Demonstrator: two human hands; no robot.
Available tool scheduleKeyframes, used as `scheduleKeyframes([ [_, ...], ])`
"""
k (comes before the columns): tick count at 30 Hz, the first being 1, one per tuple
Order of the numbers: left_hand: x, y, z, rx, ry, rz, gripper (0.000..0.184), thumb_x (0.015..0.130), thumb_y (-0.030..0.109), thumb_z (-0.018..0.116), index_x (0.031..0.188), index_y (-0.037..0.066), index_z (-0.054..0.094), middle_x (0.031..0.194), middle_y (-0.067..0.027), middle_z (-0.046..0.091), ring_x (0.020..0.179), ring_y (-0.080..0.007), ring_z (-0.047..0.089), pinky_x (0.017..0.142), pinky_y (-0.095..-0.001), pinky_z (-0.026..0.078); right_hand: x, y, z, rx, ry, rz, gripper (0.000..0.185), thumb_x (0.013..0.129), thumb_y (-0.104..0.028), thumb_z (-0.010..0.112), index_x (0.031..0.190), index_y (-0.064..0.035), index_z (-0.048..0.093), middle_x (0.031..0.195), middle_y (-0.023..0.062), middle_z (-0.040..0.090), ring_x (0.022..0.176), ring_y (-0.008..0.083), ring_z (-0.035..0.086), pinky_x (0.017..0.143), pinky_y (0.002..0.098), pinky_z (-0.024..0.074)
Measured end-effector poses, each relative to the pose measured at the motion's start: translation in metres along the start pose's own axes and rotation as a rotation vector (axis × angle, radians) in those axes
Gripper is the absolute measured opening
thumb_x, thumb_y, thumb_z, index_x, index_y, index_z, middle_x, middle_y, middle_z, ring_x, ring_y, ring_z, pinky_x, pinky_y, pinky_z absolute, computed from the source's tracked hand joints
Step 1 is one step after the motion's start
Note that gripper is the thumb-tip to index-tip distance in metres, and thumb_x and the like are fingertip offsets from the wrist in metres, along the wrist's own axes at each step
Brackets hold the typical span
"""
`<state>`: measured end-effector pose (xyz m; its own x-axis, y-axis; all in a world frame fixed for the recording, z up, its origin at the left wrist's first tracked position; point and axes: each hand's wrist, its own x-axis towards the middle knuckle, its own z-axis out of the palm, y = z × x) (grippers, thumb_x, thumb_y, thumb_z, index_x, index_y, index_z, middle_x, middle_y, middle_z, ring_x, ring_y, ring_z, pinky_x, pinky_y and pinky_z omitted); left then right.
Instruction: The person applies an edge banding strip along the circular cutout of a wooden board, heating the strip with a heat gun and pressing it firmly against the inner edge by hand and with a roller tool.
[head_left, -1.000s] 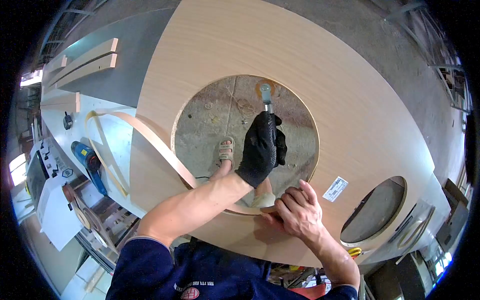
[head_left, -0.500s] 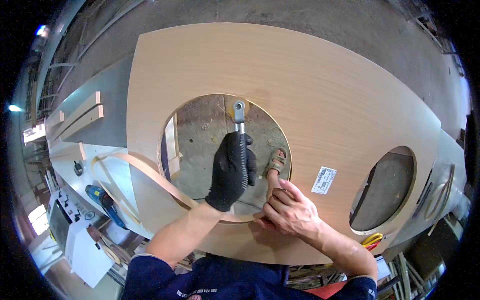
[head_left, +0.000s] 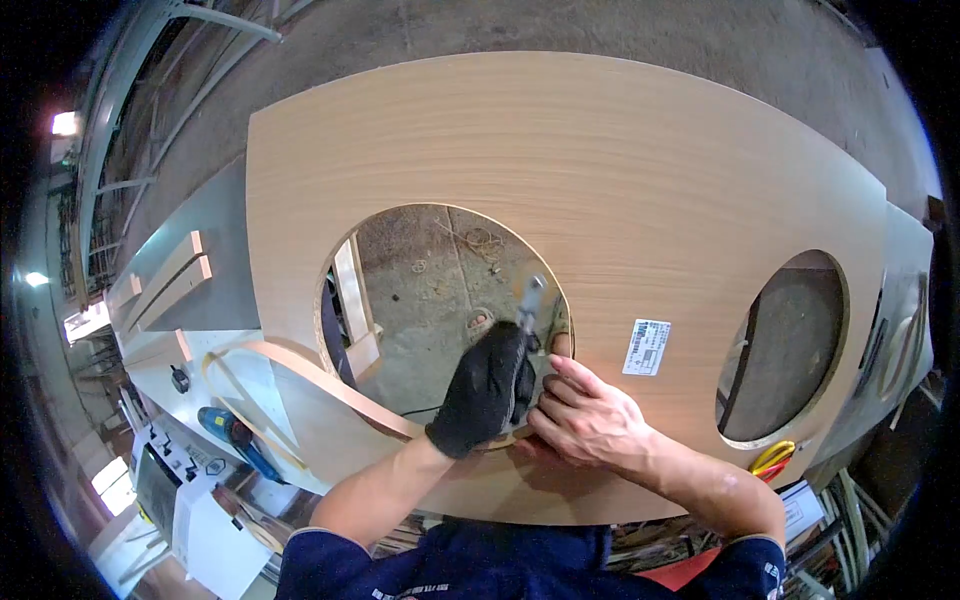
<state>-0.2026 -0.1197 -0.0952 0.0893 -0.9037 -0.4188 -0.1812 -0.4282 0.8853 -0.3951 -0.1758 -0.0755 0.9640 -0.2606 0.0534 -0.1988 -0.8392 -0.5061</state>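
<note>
A large wood-grain board [head_left: 650, 200] with two round cut-outs lies in front of me. My left hand [head_left: 485, 390], in a black glove, is wrapped round the handle of a metal roller tool [head_left: 532, 300], whose head is over the larger cut-out near its right edge. A thin wooden edging strip [head_left: 340, 385] curves in from the left, passes by my left wrist and runs to the cut-out's near edge. My bare right hand [head_left: 585, 415] presses with curled fingers at that edge, where the strip's end is mostly hidden.
A blue power tool [head_left: 238, 440] lies on the left beside the strip. Wooden slats [head_left: 170, 285] rest at the far left. A white label [head_left: 647, 347] is stuck on the board. Yellow and red handles [head_left: 772, 461] show below the smaller cut-out.
The roller tool has moved from the cut-out's far edge towards its right side, closer to my right hand. My right hand stays at the near edge. The camera view has shifted.
</note>
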Motion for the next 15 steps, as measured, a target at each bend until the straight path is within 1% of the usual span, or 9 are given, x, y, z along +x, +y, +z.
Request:
scheduleKeyframes([
  [1,-0.003,-0.001,-0.002,0.151,-0.027,0.206,0.018,0.109,0.019,0.048,0.111,0.004,0.058,0.064,-0.0052,0.05,0.057,-0.0158,0.055,0.053,-0.0324,0.044,0.0,0.0,0.001,0.001,-0.002,-0.001,0.021,0.093,-0.029,0.055,0.087,-0.0101,0.061,0.087,0.0064,0.062,0.104,0.0242,0.064,0.125,0.045,0.0282],
  [3,-0.005,0.005,-0.02,0.004,-0.145,-0.075,0.021,0.109,0.02,0.047,0.109,0.003,0.059,0.061,-0.0058,0.048,0.052,-0.0153,0.052,0.05,-0.0328,0.042,-0.001,0.001,0.002,0.005,-0.014,-0.008,0.02,0.092,-0.029,0.055,0.086,-0.0098,0.06,0.087,0.0064,0.062,0.105,0.0247,0.064,0.125,0.0449,0.0283],
  [4,0.004,0.016,-0.027,-0.054,-0.149,-0.207,0.023,0.11,0.022,0.046,0.108,0.004,0.06,0.059,-0.0056,0.047,0.05,-0.0147,0.051,0.049,-0.033,0.04,-0.001,0.001,0.002,0.012,0.003,-0.006,0.019,0.091,-0.027,0.055,0.085,-0.0097,0.06,0.087,0.0066,0.062,0.105,0.0248,0.064,0.125,0.0448,0.0283],
  [5,0.01,0.024,-0.02,-0.378,-0.036,-0.372,0.025,0.11,0.023,0.044,0.105,0.004,0.061,0.056,-0.0059,0.045,0.046,-0.0145,0.049,0.047,-0.0334,0.04,-0.001,0.0,0.002,0.02,0.017,-0.005,0.018,0.09,-0.026,0.055,0.085,-0.0096,0.06,0.087,0.0068,0.062,0.105,0.025,0.064,0.125,0.0448,0.0284],
  [8,0.007,0.023,-0.01,-0.263,0.011,-0.35,0.028,0.111,0.024,0.045,0.103,0.004,0.061,0.058,-0.0049,0.048,0.049,-0.0134,0.05,0.049,-0.0324,0.041,0.0,0.0,-0.001,0.046,0.023,0.005,0.018,0.09,-0.026,0.055,0.084,-0.0096,0.059,0.086,0.0072,0.062,0.105,0.0254,0.064,0.125,0.0446,0.0285],
  [10,0.008,0.005,-0.005,0.471,0.091,0.642,0.03,0.111,0.027,0.047,0.105,0.002,0.061,0.067,-0.0073,0.056,0.058,-0.0175,0.056,0.053,-0.034,0.045,0.001,0.0,0.001,0.042,0.028,0.002,0.021,0.092,-0.029,0.055,0.084,-0.0097,0.059,0.085,0.0072,0.061,0.105,0.0254,0.064,0.125,0.0445,0.0285],
  [12,-0.008,0.013,-0.029,-0.148,-0.295,-0.413,0.029,0.111,0.026,0.046,0.107,0.001,0.062,0.07,-0.0121,0.058,0.063,-0.0241,0.059,0.057,-0.0393,0.047,-0.001,0.001,0.006,0.001,0.051,-0.011,0.026,0.095,-0.033,0.055,0.084,-0.0097,0.059,0.085,0.0069,0.061,0.105,0.0254,0.064,0.125,0.0445,0.0283],
  [13,-0.003,0.017,-0.031,-0.193,-0.232,-0.425,0.03,0.111,0.026,0.045,0.107,0.002,0.062,0.07,-0.0121,0.057,0.063,-0.0242,0.059,0.057,-0.0396,0.047,0.001,0.0,-0.001,0.046,0.027,0.008,0.032,0.097,-0.039,0.055,0.084,-0.0097,0.059,0.085,0.0068,0.062,0.106,0.0255,0.064,0.125,0.0441,0.0282],
  [15,0.013,0.021,-0.031,-0.284,-0.113,-0.441,0.032,0.112,0.028,0.044,0.107,0.002,0.062,0.07,-0.0121,0.056,0.062,-0.0243,0.059,0.057,-0.0402,0.047,0.002,0.0,-0.001,0.045,0.025,0.013,0.032,0.097,-0.038,0.055,0.084,-0.0096,0.059,0.085,0.0072,0.062,0.106,0.0257,0.064,0.125,0.0442,0.0286],
])
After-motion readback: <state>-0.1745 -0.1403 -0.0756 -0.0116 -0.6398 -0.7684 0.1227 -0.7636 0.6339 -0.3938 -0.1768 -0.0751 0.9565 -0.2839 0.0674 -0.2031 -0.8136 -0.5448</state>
